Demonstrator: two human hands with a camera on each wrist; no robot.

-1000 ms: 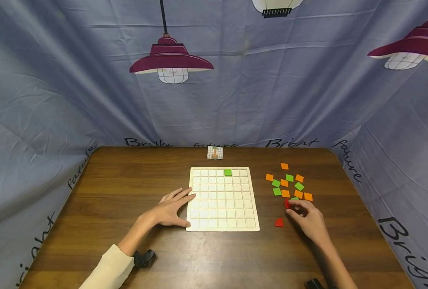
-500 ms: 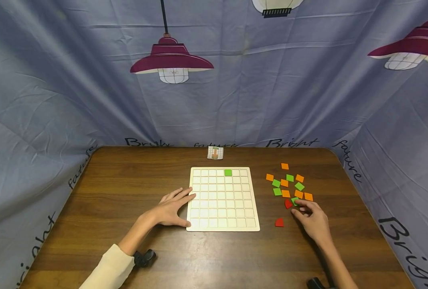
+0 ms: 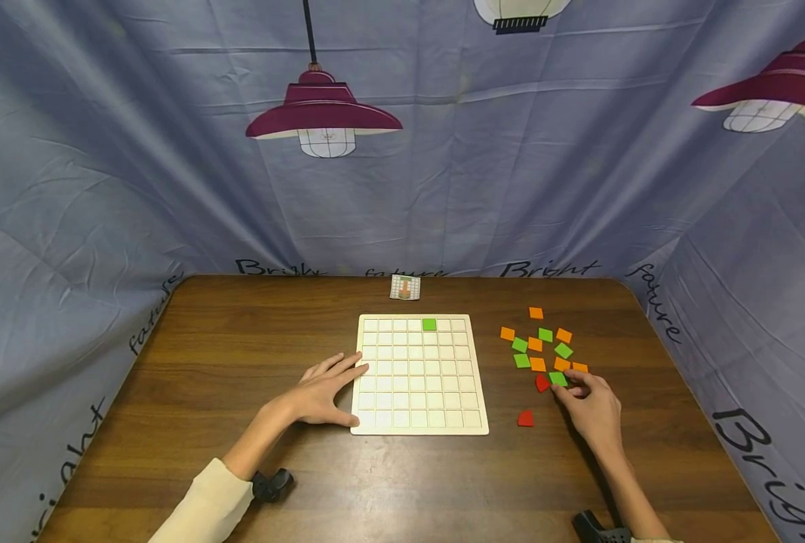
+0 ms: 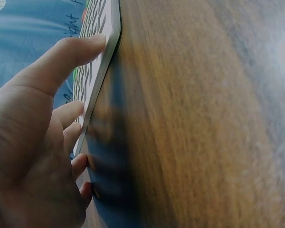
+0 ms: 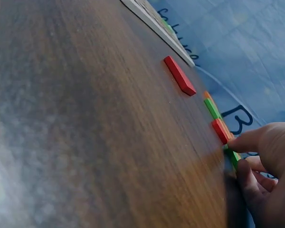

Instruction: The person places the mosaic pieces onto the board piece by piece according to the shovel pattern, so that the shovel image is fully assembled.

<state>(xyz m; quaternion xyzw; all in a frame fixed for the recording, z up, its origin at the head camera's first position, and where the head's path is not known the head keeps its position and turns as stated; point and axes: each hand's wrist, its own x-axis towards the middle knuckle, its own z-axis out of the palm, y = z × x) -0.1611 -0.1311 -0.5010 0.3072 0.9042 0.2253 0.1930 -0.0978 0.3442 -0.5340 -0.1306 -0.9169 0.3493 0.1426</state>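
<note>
A cream, square gridded board [image 3: 418,402] lies lower centre on the brown wood-grain counter [image 3: 402,486], the left hand [image 3: 322,395] touching its left edge with fingers spread, and a flat green square tile [image 3: 557,378], lower right beside a small red piece [image 3: 542,383], sits pinched between the right hand's [image 3: 591,404] thumb and forefinger.

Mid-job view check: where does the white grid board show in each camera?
Head: white grid board below centre, left hand at its left edge.
Left wrist: board edge-on, upper left, beside the hand.
Right wrist: board at top, just right of centre, partly cut off.
Shared landmark: blue curtain with dark lettering.
</note>
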